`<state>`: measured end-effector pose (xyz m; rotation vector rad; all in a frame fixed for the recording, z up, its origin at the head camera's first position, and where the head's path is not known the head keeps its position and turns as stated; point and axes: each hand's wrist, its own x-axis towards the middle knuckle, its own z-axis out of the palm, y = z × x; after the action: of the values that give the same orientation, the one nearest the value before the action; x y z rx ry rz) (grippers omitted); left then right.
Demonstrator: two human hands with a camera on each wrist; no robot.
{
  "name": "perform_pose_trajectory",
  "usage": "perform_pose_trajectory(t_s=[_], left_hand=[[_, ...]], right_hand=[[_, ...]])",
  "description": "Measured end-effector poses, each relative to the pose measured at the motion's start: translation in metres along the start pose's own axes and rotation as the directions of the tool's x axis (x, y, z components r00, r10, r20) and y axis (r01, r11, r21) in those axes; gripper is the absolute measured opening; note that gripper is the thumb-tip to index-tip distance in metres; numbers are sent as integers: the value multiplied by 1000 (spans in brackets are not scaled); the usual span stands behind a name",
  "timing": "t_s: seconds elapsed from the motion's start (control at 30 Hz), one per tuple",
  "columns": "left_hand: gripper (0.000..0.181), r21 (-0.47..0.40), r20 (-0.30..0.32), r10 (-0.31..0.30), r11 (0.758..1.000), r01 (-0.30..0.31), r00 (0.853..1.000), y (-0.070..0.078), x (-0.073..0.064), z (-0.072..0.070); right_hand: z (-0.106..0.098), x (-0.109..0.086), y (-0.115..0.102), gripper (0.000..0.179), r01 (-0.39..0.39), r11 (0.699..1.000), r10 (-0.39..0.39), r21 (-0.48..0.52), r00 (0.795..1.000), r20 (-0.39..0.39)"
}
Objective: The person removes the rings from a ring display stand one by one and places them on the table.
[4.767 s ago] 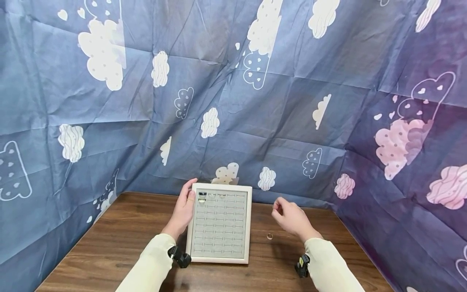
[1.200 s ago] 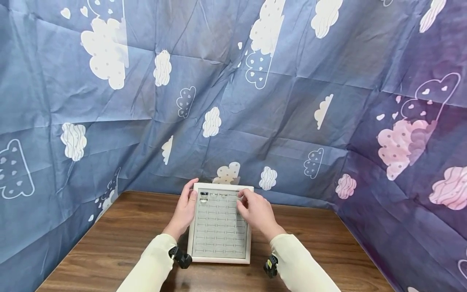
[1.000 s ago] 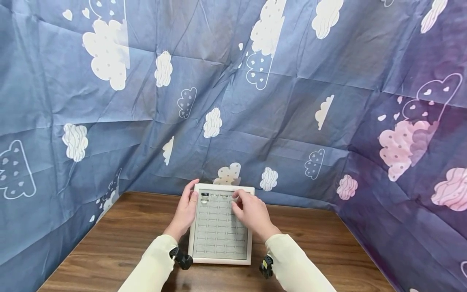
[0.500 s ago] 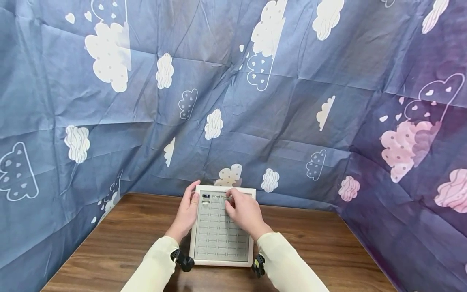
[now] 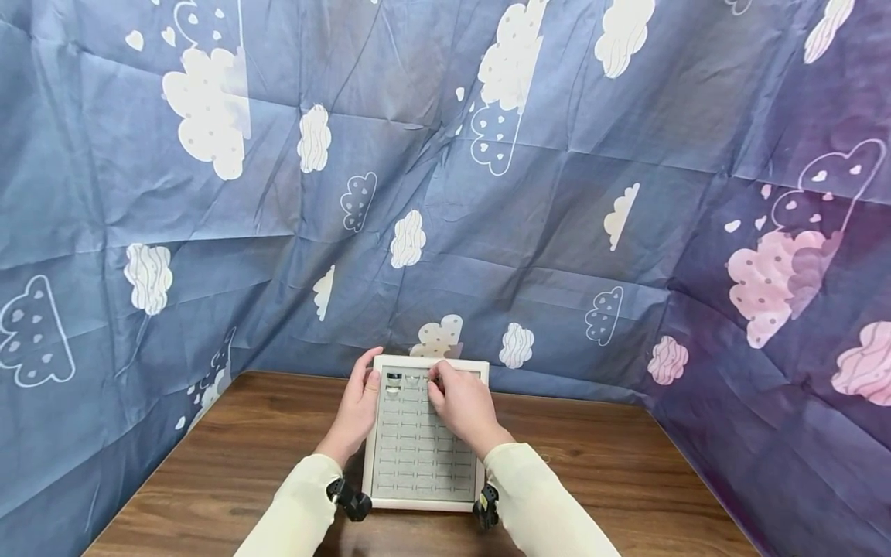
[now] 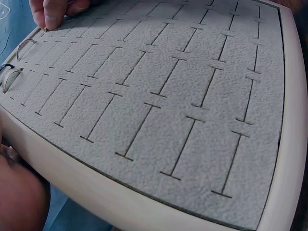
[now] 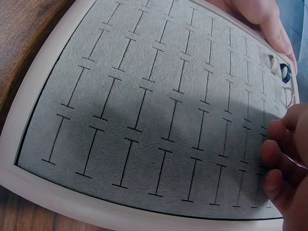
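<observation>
A ring display tray [image 5: 425, 505] with a pale frame and slotted grey felt stands tilted up before me in the head view. My left hand [image 5: 356, 410] grips its left edge, thumb toward the front. Up at the top row, my right hand [image 5: 465, 402] pinches a ring between thumb and forefinger; the fingers mostly hide it, and the left wrist view shows just a gold glint under the fingertips [image 6: 53, 18]. A dark-banded ring [image 7: 285, 73] sits in the top left slot. Below it is a pale ring [image 5: 393, 390], and to its right a thin ring [image 5: 412, 379].
The tray is on a brown wooden table [image 5: 592, 480]. Behind it hangs a blue cloth [image 5: 445, 193] with white clouds, which turns along the right side. Each wrist wears a black camera; the left camera [image 5: 353, 501] is close to the tray's lower left corner.
My right hand came from beside the tray onto its top row, then slid left to the third slot. A ring seen earlier on the table is out of sight. The left hand kept its grip.
</observation>
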<state>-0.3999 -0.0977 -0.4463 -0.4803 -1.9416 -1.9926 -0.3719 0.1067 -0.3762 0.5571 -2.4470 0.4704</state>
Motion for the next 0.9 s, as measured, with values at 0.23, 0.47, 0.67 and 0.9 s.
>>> perform_pose_trajectory(t_s=[0.23, 0.47, 0.67, 0.9], left_hand=[[44, 9, 1, -9, 1000, 9, 1000, 1, 0, 0], [44, 16, 2, -13, 1000, 13, 1000, 1, -1, 0], [45, 16, 3, -11, 1000, 10, 1000, 4, -1, 0], [45, 18, -1, -18, 1000, 18, 1000, 4, -1, 0]], right_hand=[[-2, -1, -1, 9, -12, 1000, 11, 17, 1000, 18], [-1, -2, 0, 11, -2, 999, 2, 36, 1000, 6], [-2, -3, 2, 11, 13, 997, -13, 75, 1000, -6], [-1, -3, 5, 7, 27, 996, -25, 86, 999, -21]])
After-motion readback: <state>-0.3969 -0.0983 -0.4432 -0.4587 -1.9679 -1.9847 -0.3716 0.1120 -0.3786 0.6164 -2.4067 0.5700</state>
